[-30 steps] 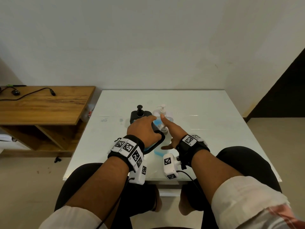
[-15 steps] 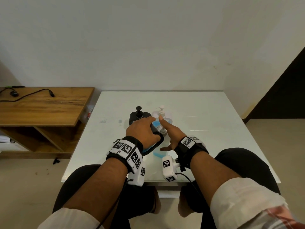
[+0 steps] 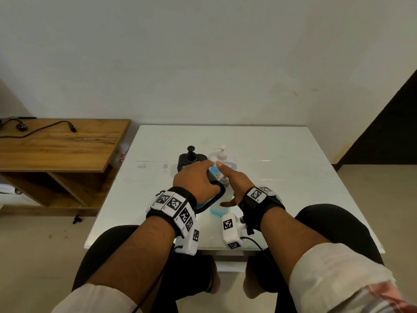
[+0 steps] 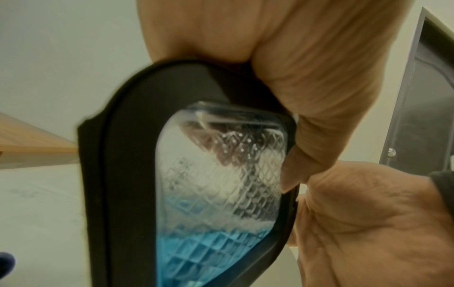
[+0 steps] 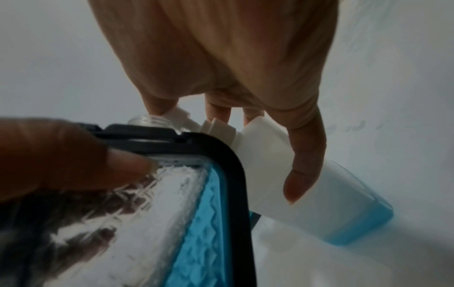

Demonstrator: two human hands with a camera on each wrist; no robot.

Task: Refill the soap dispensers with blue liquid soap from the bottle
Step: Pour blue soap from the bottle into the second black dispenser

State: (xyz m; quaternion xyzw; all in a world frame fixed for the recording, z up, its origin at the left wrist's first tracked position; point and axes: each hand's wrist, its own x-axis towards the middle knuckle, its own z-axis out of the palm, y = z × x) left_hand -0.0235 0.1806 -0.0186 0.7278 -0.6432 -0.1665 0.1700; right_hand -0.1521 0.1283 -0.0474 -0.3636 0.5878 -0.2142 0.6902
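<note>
- A black-framed dispenser (image 3: pixel 212 193), tilted and part-filled with blue soap, is gripped by the left hand (image 3: pixel 194 177) near the desk (image 3: pixel 282 177) centre.
- The white bottle (image 5: pixel 307 194), tilted, is gripped by the right hand (image 3: pixel 234 179), its spout at the dispenser's open neck.
- Two pump dispensers (image 3: pixel 191 157) stand behind.

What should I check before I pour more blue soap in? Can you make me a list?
1. Left hand grips the black-framed patterned glass dispenser: ok.
2. The dispenser's neck is open, with no pump on it: ok.
3. Right hand holds the white plastic soap bottle: ok.
4. The bottle's nozzle sits at the neck: ok.
5. The blue soap is low, so there is room for more: ok.
6. Soap is flowing now: cannot tell.
</note>
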